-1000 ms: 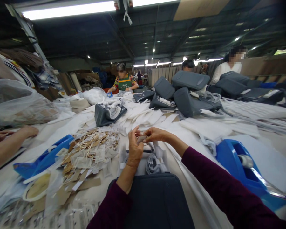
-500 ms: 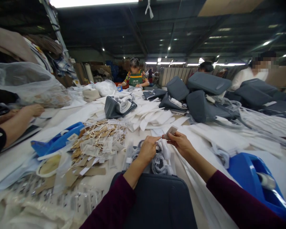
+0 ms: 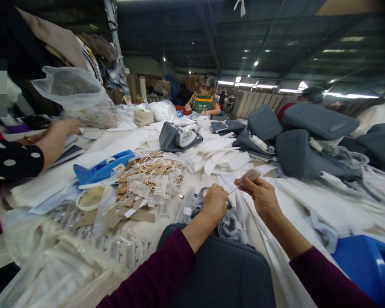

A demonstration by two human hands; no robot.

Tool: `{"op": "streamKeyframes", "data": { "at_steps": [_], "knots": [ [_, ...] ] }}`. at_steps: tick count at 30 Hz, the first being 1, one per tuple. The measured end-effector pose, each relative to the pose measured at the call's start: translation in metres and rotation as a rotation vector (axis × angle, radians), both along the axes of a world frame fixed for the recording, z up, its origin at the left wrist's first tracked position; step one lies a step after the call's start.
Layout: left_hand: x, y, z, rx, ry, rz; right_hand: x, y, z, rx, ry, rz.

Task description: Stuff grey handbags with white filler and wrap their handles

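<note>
In my right hand [image 3: 260,196] a small greyish-brown hang tag [image 3: 252,174] is pinched between thumb and fingers. My left hand [image 3: 213,204] is closed on the tag's thin pale string [image 3: 232,191], which runs taut between the two hands. Below them lies a dark grey padded cover [image 3: 226,273], flat and close to me. Bundled grey cords [image 3: 228,226] with white wraps stick out past its far edge, partly behind my left hand. To the left is a heap of brown and clear-wrapped tags [image 3: 154,179] with pale strings.
Blue plastic holders sit left [image 3: 104,167] and right [image 3: 362,261]. Grey padded pieces [image 3: 321,122] pile up at the right, near white sheets [image 3: 224,160]. A co-worker's arm [image 3: 56,139] reaches in from the left; another person [image 3: 203,100] works across the table.
My hands have drawn slightly apart, stretching the string between them, and the tag has risen a little. The view has swung left, bringing more of the neighbouring co-worker's sleeve into sight.
</note>
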State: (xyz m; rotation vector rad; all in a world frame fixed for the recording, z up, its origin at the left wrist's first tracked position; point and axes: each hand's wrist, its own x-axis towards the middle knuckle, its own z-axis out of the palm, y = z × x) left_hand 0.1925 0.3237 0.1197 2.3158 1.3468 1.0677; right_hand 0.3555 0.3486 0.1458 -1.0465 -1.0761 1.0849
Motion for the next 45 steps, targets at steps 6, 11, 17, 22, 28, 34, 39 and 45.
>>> {"op": "streamKeyframes", "data": {
  "at_steps": [6,11,17,22,28,34,39,45],
  "knots": [
    [-0.008,0.000,0.015,0.059,-0.231,0.046,-0.004,0.023,0.011,-0.243,-0.091,-0.133],
    [-0.008,-0.006,0.021,-0.173,-0.005,0.130,-0.009,-0.055,0.022,-0.145,-0.208,-0.183],
    [-0.002,-0.009,0.016,-0.216,0.103,0.186,-0.030,-0.226,-0.012,0.158,-0.633,-0.126],
    [0.002,-0.010,0.016,-0.237,0.116,0.181,-0.066,-0.262,-0.028,0.327,-0.929,-0.027],
    [-0.002,-0.006,0.027,-0.228,-0.062,0.124,-0.089,-0.239,-0.037,0.363,-1.294,-0.055],
    [-0.022,-0.016,0.037,-0.180,-0.321,0.100,-0.093,-0.241,-0.052,0.396,-1.394,-0.143],
    [-0.020,-0.027,0.029,-0.090,0.218,0.122,-0.092,-0.240,-0.048,0.359,-1.395,-0.104],
    [-0.008,-0.022,0.013,-0.108,0.490,0.190,-0.088,-0.246,-0.024,0.231,-1.160,0.041]
  ]
}}
